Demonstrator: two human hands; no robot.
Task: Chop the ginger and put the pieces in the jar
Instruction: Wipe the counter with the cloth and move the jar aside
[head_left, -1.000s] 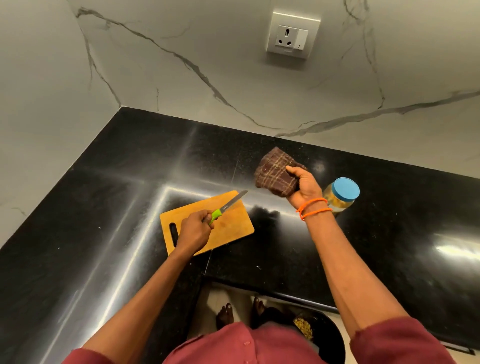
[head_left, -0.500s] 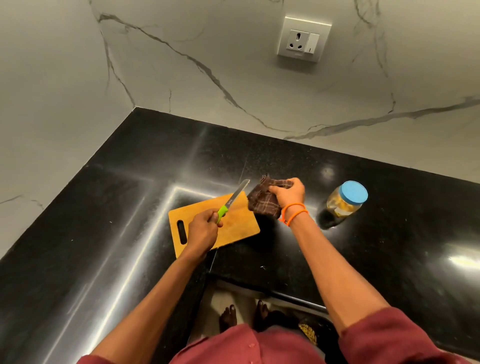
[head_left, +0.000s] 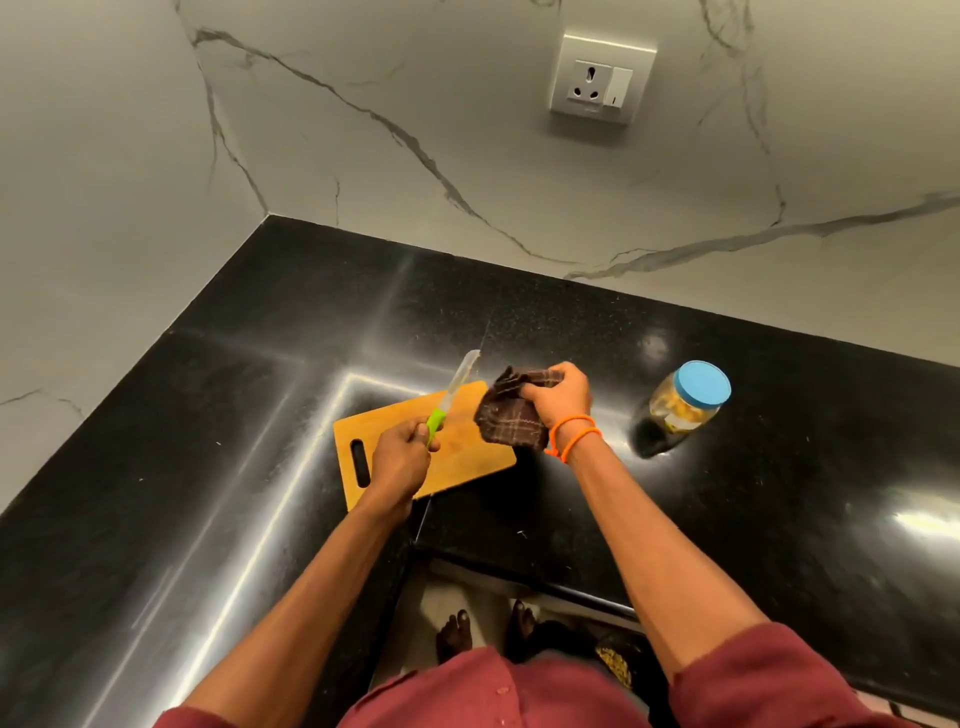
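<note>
A wooden cutting board (head_left: 470, 452) lies on the black counter, bare of ginger. My left hand (head_left: 400, 460) grips a green-handled knife (head_left: 453, 392) above the board, blade pointing away from me. My right hand (head_left: 558, 400) holds a bunched brown checked cloth (head_left: 511, 421) over the board's right corner, just right of the blade. A clear jar (head_left: 685, 405) with a blue lid stands shut on the counter to the right, yellowish pieces inside.
The black granite counter (head_left: 260, 426) forms an L round the inner corner where I stand. Marble walls rise behind it, with a socket (head_left: 600, 80) high on the back wall. A dark bin (head_left: 618, 665) sits on the floor by my feet.
My right hand brought the cloth leftward from beside the jar to the board's right corner, close to the blade. The knife tilted up slightly in my left hand.
</note>
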